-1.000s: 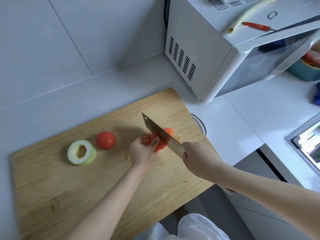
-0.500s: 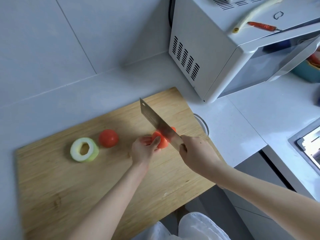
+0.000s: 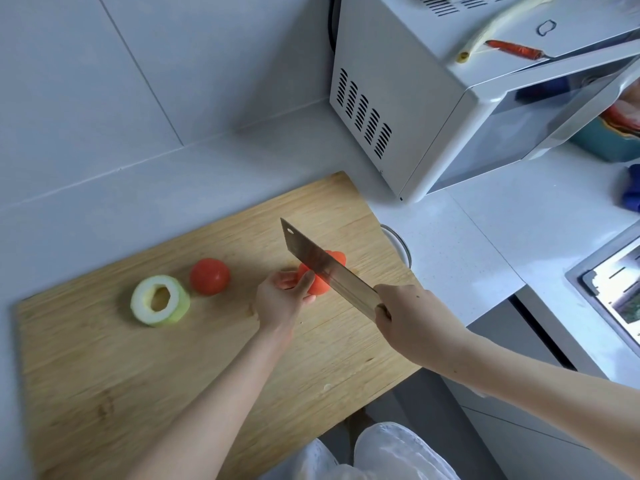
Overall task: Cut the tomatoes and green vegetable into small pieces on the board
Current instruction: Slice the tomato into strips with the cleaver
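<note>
A wooden cutting board (image 3: 104, 375) lies on the grey counter. My left hand (image 3: 280, 299) pins a red tomato (image 3: 318, 289) near the board's right part. My right hand (image 3: 412, 317) grips the handle of a steel cleaver (image 3: 322, 268), whose blade rests across that tomato, with a cut piece (image 3: 337, 258) showing beyond the blade. A second whole tomato (image 3: 209, 280) sits left of my hand. Beside it stands a hollow ring of pale green vegetable (image 3: 160, 300).
A white microwave (image 3: 433, 109) stands behind the board, with a red chilli (image 3: 516, 50) and a pale long vegetable (image 3: 491, 26) on top. A glass bowl rim (image 3: 398, 244) peeks from under the board's right edge. A sink (image 3: 609, 289) is at far right.
The cleaver rose with its tip lifted half a second ago and has come back down across the tomato. My left hand stays on the tomato.
</note>
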`<state>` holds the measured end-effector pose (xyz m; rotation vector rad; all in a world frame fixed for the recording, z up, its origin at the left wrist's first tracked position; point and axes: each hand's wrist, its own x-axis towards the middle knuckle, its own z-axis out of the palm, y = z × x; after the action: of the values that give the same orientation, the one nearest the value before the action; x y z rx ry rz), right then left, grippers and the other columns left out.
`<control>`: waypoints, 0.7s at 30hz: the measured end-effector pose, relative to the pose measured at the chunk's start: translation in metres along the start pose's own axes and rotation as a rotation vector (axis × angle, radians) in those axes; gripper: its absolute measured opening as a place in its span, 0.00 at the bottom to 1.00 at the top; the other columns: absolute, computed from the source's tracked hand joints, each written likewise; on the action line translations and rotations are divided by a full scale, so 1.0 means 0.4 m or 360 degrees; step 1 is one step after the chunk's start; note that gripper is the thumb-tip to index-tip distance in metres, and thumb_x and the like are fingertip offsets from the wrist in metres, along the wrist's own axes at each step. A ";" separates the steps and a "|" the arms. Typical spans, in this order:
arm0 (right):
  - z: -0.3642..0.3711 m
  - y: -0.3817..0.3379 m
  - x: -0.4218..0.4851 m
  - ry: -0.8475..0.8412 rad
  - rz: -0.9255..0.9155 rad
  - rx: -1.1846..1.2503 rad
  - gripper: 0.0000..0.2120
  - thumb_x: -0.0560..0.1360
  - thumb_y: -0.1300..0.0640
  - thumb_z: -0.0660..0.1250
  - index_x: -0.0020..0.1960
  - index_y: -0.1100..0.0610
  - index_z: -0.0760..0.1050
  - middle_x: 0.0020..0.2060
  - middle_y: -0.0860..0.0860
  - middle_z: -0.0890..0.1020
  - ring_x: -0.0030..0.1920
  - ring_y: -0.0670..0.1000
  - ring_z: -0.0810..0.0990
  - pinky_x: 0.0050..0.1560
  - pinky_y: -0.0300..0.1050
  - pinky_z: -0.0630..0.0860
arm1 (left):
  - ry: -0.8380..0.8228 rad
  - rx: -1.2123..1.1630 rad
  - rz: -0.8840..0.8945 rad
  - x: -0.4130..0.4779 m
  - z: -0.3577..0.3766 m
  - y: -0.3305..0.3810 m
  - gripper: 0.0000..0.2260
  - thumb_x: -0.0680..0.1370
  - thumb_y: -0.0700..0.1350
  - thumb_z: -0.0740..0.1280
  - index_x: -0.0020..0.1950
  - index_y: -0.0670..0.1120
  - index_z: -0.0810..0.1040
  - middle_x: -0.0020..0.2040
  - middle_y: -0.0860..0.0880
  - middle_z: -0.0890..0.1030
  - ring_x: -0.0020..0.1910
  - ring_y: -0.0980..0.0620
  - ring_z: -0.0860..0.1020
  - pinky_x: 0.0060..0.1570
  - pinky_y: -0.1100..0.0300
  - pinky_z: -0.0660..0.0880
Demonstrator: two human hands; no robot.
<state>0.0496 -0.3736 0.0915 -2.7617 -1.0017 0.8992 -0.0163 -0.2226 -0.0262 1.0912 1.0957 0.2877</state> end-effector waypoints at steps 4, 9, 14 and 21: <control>0.031 -0.026 0.056 -0.0017 0.0005 0.0001 0.15 0.77 0.62 0.53 0.34 0.52 0.58 0.30 0.49 0.68 0.29 0.49 0.67 0.26 0.41 0.60 | 0.0001 0.0024 0.0011 0.001 -0.001 -0.001 0.08 0.69 0.39 0.74 0.44 0.38 0.78 0.42 0.44 0.83 0.40 0.49 0.83 0.39 0.55 0.81; 0.120 -0.055 0.142 0.0097 0.0008 0.0078 0.07 0.78 0.61 0.54 0.41 0.56 0.61 0.31 0.50 0.68 0.37 0.56 0.70 0.31 0.45 0.61 | 0.0035 0.0011 -0.0035 -0.001 0.003 -0.003 0.06 0.70 0.39 0.74 0.43 0.42 0.78 0.42 0.45 0.82 0.38 0.49 0.83 0.38 0.59 0.80; 0.138 -0.059 0.153 0.0166 0.0005 0.0181 0.06 0.78 0.59 0.55 0.41 0.56 0.62 0.36 0.55 0.73 0.36 0.57 0.69 0.35 0.46 0.64 | -0.0019 -0.0011 -0.0079 0.001 -0.004 -0.007 0.10 0.70 0.36 0.73 0.50 0.37 0.79 0.44 0.44 0.82 0.41 0.50 0.83 0.40 0.59 0.80; 0.096 -0.036 0.144 0.0123 -0.0008 0.0224 0.14 0.74 0.62 0.55 0.31 0.53 0.57 0.29 0.51 0.68 0.32 0.55 0.69 0.26 0.42 0.60 | -0.0018 -0.0076 -0.0072 0.000 -0.009 -0.005 0.14 0.70 0.38 0.74 0.53 0.36 0.78 0.46 0.43 0.82 0.43 0.48 0.83 0.42 0.57 0.81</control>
<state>0.0560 -0.3325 0.0343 -2.6539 -0.8961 0.8216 -0.0199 -0.2214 -0.0280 1.0234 1.0971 0.2704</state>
